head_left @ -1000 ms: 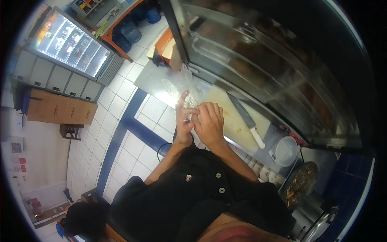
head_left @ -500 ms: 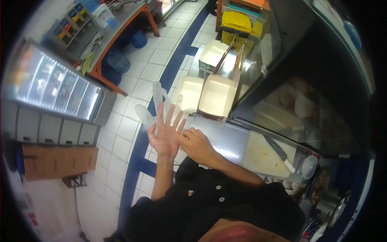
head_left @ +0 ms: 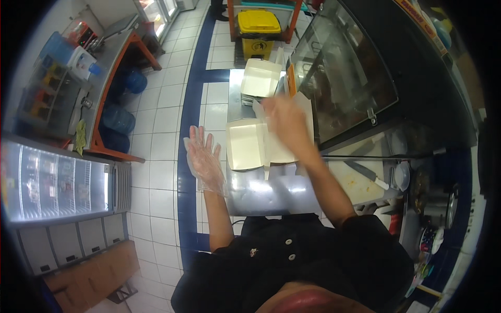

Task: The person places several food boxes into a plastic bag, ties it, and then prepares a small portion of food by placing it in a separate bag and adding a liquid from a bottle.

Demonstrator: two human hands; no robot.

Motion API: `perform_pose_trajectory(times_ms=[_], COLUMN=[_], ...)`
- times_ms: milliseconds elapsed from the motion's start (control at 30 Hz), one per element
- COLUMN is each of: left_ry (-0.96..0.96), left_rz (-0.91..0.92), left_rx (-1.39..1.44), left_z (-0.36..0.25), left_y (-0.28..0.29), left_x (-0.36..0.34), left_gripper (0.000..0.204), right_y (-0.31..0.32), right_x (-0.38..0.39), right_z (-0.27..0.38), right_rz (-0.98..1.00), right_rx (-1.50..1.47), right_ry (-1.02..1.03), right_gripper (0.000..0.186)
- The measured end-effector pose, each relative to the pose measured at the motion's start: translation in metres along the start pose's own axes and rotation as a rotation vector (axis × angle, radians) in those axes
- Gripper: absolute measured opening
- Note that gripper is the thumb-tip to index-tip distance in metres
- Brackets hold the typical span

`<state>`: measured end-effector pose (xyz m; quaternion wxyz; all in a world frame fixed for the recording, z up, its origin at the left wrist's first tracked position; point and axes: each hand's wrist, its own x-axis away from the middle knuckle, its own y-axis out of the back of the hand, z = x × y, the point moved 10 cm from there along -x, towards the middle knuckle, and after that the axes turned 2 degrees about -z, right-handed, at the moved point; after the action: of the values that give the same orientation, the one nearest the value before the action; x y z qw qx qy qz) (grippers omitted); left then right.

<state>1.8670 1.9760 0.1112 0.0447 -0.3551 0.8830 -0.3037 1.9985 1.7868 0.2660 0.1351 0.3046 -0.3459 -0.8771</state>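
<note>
A clear plastic glove (head_left: 211, 175) covers my left hand (head_left: 201, 155), which is raised with its fingers spread, just left of the steel table (head_left: 261, 201). The hand holds nothing. My right hand (head_left: 289, 122) is bare and smeared by motion over the paper food boxes, so its fingers cannot be made out. Below and left of it lies an open cream box (head_left: 245, 146). Another open box (head_left: 282, 152) is partly hidden by my right hand and forearm. Farther back, one more open box (head_left: 261, 78) tops a small stack.
At right are a cutting board (head_left: 342, 185) with a knife (head_left: 362, 172) and a dark glass-doored cabinet (head_left: 349, 62). A yellow bin (head_left: 259, 23) stands beyond the table. Across the tiled floor are a lit display fridge (head_left: 57, 182) and blue water jugs (head_left: 119, 119).
The glove has gone from loosely covering my left fingers to covering the whole hand. My right hand has left it and moved forward and right over the boxes. The view has turned.
</note>
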Motion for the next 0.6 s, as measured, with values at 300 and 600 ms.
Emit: perform_pose_trajectory(times_ms=[300,600], left_ry=[0.094,0.066], left_rz=[0.067,-0.069], left_rx=[0.033,-0.011], left_z=[0.023,0.004], left_y=[-0.005,0.038], left_x=[0.010,0.023], left_gripper=[0.080,0.080], right_y=[-0.057,-0.054], right_x=[-0.090,-0.105], right_z=[-0.208,-0.226], right_rz=[0.103,0.028], right_rx=[0.519,0.566], right_ry=[-0.564,-0.533], right_gripper=[0.032,0.025])
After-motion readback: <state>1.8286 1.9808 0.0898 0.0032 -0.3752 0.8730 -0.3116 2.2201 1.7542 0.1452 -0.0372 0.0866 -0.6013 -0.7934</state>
